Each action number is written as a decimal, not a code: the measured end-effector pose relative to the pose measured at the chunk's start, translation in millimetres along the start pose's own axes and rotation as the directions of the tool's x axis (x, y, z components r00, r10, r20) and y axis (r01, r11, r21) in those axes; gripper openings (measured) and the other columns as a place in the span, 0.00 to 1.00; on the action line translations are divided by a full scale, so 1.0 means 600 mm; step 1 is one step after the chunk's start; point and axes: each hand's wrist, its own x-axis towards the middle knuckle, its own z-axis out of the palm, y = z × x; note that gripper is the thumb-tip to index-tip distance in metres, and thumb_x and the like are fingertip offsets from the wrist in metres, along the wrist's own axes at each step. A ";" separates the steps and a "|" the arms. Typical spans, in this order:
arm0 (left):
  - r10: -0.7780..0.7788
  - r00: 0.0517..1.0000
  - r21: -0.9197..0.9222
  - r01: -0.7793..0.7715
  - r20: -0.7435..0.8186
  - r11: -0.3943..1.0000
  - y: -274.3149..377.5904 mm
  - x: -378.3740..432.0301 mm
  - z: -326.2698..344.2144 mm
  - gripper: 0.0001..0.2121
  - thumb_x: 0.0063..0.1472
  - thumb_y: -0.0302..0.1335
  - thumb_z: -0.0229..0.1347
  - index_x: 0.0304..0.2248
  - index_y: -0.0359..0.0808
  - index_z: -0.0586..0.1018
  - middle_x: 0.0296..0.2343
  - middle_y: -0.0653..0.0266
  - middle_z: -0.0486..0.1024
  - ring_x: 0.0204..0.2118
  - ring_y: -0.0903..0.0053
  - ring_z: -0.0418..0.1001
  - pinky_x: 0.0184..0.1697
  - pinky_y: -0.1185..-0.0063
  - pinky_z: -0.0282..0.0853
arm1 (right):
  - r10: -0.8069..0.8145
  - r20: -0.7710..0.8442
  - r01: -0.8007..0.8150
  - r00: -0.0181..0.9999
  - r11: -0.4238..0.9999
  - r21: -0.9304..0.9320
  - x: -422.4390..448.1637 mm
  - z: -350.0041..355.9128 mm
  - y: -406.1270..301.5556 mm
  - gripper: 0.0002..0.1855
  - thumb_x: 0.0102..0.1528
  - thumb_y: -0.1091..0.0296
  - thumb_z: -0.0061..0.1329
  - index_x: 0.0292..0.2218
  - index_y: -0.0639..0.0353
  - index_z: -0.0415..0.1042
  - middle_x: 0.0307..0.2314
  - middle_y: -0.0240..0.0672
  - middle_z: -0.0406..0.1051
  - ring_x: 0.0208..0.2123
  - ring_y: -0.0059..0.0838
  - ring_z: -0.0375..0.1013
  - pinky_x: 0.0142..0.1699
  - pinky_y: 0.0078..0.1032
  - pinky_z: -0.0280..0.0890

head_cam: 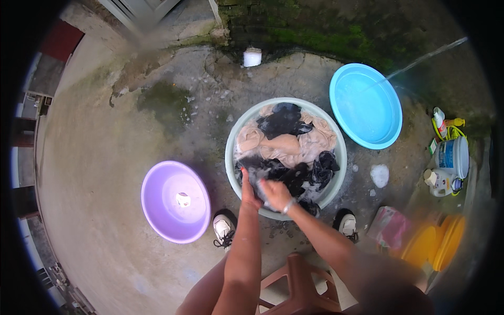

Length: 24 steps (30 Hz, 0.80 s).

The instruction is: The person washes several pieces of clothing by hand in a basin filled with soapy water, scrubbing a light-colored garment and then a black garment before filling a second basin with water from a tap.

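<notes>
A pale grey-green basin (232, 136) full of wet, soapy clothes stands in front of me. Beige cloth (283, 145) and a black piece of clothing (282, 120) fill its far half, with more black fabric (291, 177) nearer me. At the basin's near left, my left hand (249, 192) is against a foamy black cloth, its fingers stretched forward. My right hand (277, 194), blurred and with a bracelet at the wrist, holds the same cloth from the right. Suds and the hands hide part of that cloth.
A stream of water falls into a light blue basin (366, 106) at upper right. A purple basin (176, 202) stands left. Detergent bottles (439, 183), a lidded bucket (452, 156) and yellow tubs (433, 242) line the right. A brown plastic stool (299, 283) is below me. Foam (379, 175) lies on concrete.
</notes>
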 end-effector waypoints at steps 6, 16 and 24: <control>0.319 0.946 0.212 -0.325 0.066 0.921 -0.044 -0.108 0.175 0.09 0.51 0.26 0.51 0.32 0.31 0.72 0.25 0.65 0.72 0.27 0.79 0.71 0.30 0.82 0.68 | 0.047 -0.413 0.090 0.909 0.948 0.306 -0.057 -0.120 -0.049 0.27 0.52 0.47 0.39 0.17 0.64 0.67 0.13 0.32 0.66 0.17 0.17 0.60 0.24 0.23 0.56; 0.341 0.744 0.722 -0.657 0.574 0.217 -0.063 -0.277 0.304 0.14 0.50 0.33 0.54 0.32 0.29 0.73 0.27 0.51 0.72 0.30 0.63 0.71 0.36 0.75 0.64 | -0.182 0.441 0.085 0.879 0.969 0.231 -0.008 -0.268 -0.130 0.18 0.51 0.62 0.43 0.38 0.67 0.67 0.34 0.35 0.69 0.39 0.22 0.66 0.47 0.18 0.57; 0.365 0.926 0.931 0.044 0.098 -0.361 -0.096 -0.127 0.142 0.27 0.43 0.39 0.52 0.42 0.30 0.62 0.46 0.45 0.57 0.49 0.61 0.58 0.49 0.69 0.53 | -0.230 -0.420 0.031 0.878 0.903 -0.429 0.068 -0.214 0.069 0.23 0.42 0.76 0.46 0.43 0.52 0.61 0.37 0.50 0.61 0.39 0.48 0.61 0.45 0.32 0.57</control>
